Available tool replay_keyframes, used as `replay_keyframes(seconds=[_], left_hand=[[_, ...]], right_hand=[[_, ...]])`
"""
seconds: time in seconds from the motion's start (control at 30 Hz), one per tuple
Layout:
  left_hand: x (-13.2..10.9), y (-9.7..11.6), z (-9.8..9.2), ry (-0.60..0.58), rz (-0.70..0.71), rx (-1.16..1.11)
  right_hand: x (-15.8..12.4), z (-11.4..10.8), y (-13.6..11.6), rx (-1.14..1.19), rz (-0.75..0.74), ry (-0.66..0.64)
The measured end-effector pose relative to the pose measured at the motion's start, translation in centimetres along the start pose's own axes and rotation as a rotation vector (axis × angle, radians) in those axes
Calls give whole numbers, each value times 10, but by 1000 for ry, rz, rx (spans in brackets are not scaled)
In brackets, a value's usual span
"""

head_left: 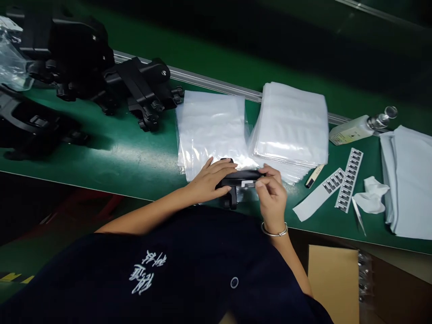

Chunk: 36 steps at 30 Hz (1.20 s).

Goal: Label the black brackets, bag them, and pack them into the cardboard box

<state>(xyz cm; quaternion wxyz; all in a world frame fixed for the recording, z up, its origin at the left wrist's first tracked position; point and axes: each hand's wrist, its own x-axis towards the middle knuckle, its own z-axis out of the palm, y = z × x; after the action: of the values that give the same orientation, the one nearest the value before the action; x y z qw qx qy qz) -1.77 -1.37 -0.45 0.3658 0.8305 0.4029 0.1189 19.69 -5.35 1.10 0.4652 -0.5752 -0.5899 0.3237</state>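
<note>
A black plastic bracket (pixel 241 178) lies at the table's front edge, close to my body. My left hand (pixel 212 182) grips its left end, thumb below and fingers across the top. On the bracket's near side is a small white and grey label (pixel 249 183). The fingertips of my right hand (pixel 272 191) are pinched at the label's right end, against the bracket; the exact contact is hidden. Beneath and behind the bracket lie clear plastic bags (pixel 216 130).
More black brackets (pixel 145 90) crowd the left side. A thick bag stack (pixel 292 123) stands right of centre. Farther right are sticker strips (pixel 349 180), tweezers (pixel 358 216), crumpled tissue (pixel 373 195), a pump bottle (pixel 357 128) and folded white cloths (pixel 413 180). A cardboard box (pixel 332 283) sits below.
</note>
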Motion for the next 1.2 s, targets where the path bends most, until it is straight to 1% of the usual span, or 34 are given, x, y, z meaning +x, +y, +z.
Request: replay_keyframes(seconds=[0.03, 0.07, 0.17, 0.27, 0.7, 1.07, 1.2], left_hand=[[1, 0, 1, 9, -4, -11], [2, -1, 2, 18, -6, -24], [5, -2, 4, 29, 0, -61], [7, -4, 5, 39, 15, -81], [7, -1, 5, 48, 10, -88], [7, 0, 6, 37, -27, -59], [6, -1, 6, 42, -18, -60]], right_hand=[[0, -2, 2, -2, 14, 24], [1, -2, 4, -17, 34, 18], [3, 1, 11, -50, 115, -86], [3, 6, 16, -59, 158, -95], [-2, 8, 16, -83, 134, -103], [-3, 10, 16, -70, 120, -79], [-3, 10, 16, -71, 127, -83]])
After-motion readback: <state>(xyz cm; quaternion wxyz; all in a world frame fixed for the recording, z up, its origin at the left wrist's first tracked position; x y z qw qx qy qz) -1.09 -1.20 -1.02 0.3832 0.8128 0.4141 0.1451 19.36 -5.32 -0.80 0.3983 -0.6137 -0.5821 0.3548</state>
